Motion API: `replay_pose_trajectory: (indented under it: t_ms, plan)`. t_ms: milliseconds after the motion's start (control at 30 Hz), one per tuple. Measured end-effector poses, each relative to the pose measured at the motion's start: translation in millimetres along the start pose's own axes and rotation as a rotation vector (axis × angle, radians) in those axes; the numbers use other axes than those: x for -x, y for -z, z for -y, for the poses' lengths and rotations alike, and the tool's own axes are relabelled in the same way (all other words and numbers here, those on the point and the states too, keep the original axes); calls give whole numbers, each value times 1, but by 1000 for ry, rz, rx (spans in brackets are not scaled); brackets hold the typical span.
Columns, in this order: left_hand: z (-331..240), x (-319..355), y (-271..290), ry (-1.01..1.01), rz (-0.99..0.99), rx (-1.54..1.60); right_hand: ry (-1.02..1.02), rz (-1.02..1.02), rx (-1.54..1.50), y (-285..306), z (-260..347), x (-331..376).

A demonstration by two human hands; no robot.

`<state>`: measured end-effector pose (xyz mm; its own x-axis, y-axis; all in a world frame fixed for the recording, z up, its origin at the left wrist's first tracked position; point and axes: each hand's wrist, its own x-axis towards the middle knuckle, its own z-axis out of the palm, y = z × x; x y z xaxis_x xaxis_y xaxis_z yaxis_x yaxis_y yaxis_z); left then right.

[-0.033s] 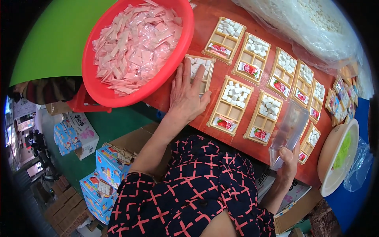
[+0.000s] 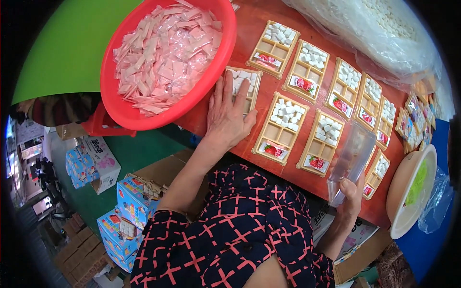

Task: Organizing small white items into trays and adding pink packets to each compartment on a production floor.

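Note:
My left hand (image 2: 227, 113) lies over a beige compartment tray (image 2: 254, 98) of small white cubes, perhaps marshmallows. Its fingers are stretched out and apart, hiding part of the tray. My right hand (image 2: 353, 199) is closed round the near end of a long clear plastic container (image 2: 353, 158), tilted over the trays at the right. Close to my left hand stands a tray with a strawberry packet (image 2: 273, 150); beside it is another similar tray (image 2: 321, 142). More trays, such as one farther back (image 2: 272, 49), hold white cubes and packets, with some compartments bare.
A red basin (image 2: 229, 43) of pink wrapped pieces overhangs the table's left edge. Behind the trays lies a big clear bag (image 2: 374, 57) of white cubes. To the right are colourful packets (image 2: 415, 122) and a cream bowl (image 2: 394, 211) with green material. Blue boxes (image 2: 113, 230) stand below left.

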<state>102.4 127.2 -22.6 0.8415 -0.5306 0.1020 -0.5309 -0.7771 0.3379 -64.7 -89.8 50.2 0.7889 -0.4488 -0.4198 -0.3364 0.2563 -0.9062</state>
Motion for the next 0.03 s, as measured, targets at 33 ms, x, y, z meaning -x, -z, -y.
replay_pose_trajectory:
  t_ms: [33]
  plan:
    - [2,2,-3,-4,5,-73,0,1,-1,-1,0,1]
